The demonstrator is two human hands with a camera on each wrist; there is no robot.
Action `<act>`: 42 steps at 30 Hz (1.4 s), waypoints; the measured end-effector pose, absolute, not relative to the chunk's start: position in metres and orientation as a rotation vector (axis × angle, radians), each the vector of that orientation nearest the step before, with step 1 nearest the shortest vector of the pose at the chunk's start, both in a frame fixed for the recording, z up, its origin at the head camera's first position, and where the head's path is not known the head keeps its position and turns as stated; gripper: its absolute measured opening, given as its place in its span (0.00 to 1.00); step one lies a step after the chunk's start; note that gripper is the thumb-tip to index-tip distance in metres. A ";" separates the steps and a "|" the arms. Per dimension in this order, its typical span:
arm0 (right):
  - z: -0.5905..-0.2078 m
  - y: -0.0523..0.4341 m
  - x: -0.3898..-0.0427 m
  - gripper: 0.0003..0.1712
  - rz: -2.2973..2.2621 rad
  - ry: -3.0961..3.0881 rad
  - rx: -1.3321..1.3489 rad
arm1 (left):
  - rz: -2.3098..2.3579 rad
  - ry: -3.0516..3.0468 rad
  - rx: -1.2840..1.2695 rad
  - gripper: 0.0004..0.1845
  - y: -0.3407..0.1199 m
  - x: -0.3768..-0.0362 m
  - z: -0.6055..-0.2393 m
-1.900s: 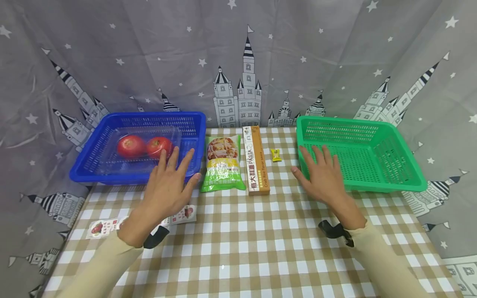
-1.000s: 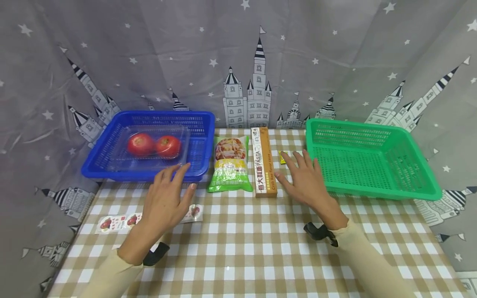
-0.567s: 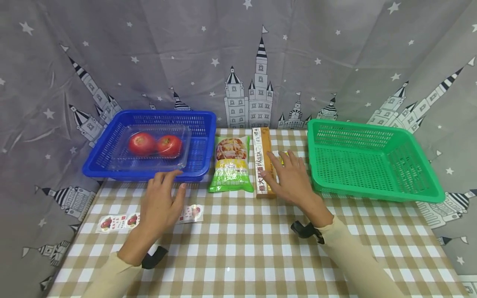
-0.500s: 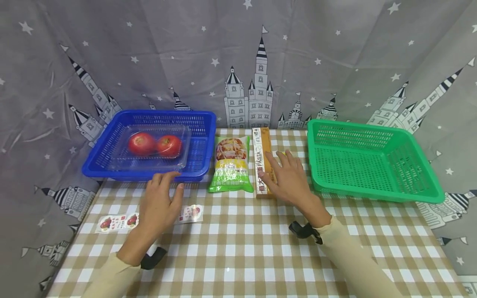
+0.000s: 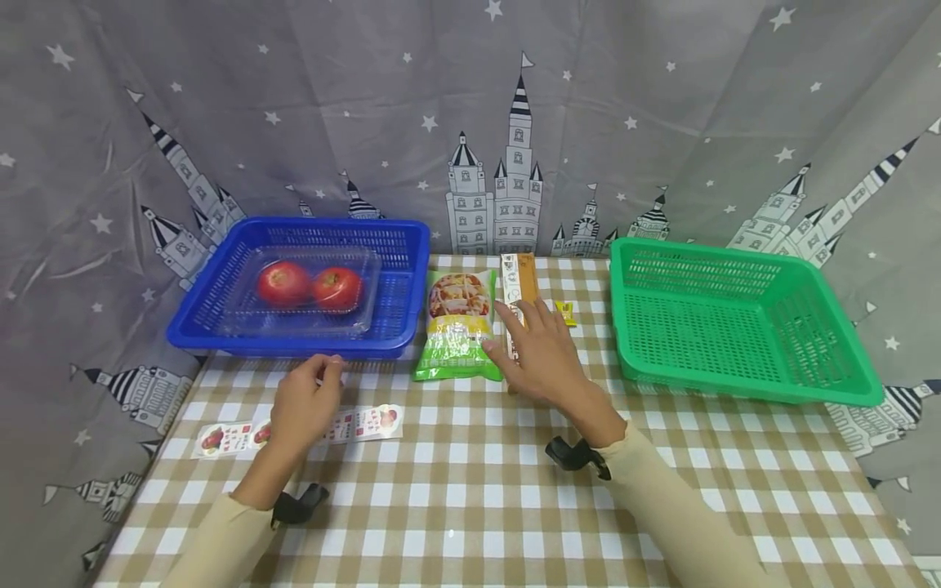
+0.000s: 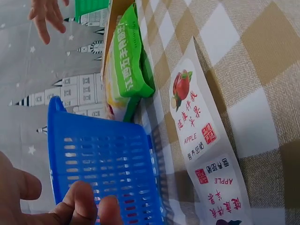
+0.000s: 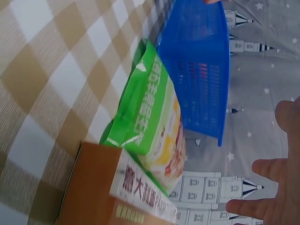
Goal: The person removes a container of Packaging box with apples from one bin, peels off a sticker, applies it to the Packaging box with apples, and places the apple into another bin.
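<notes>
My right hand [image 5: 547, 359] hovers with spread fingers over the pasta box [image 5: 528, 273] and covers its near part in the head view. Its thumb reaches the edge of the green and white food bag [image 5: 459, 327]. In the right wrist view the fingers show apart from both packages, with nothing in them. My left hand [image 5: 305, 400], fingers loosely bent and holding nothing, hangs above a strip of apple stickers [image 5: 378, 420] in front of the blue basket [image 5: 220, 341]. Inside that basket a clear plastic container [image 5: 238, 320] covers two red apples [image 5: 283, 283].
A small yellow packet [image 5: 564, 312] lies right of the pasta box. The green basket [image 5: 742, 390] stands at the right, with nothing visible in it. A checked cloth [image 5: 441, 506] covers the table, and a grey castle-print curtain [image 5: 412, 73] hangs behind.
My right hand has moved left from the green basket, past the yellow packet, to above the pasta box. My left hand has drawn back from the blue basket, and its fingers have bent more.
</notes>
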State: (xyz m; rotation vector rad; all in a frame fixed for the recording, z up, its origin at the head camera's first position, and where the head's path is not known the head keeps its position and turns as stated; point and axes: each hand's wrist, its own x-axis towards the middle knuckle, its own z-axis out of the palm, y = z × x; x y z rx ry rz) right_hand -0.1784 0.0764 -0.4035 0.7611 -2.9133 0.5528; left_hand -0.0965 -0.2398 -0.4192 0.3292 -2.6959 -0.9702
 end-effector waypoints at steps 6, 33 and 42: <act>-0.403 0.063 -0.177 0.39 0.529 -2.915 0.801 | -1.056 -2.663 0.415 0.26 -0.245 -0.103 -0.426; -0.397 0.003 -0.179 0.36 0.556 -2.839 0.977 | -1.744 -2.372 0.707 0.28 -0.258 -0.116 -0.425; -0.392 -0.019 -0.181 0.37 0.539 -2.842 1.022 | -1.778 -2.384 0.703 0.28 -0.259 -0.115 -0.422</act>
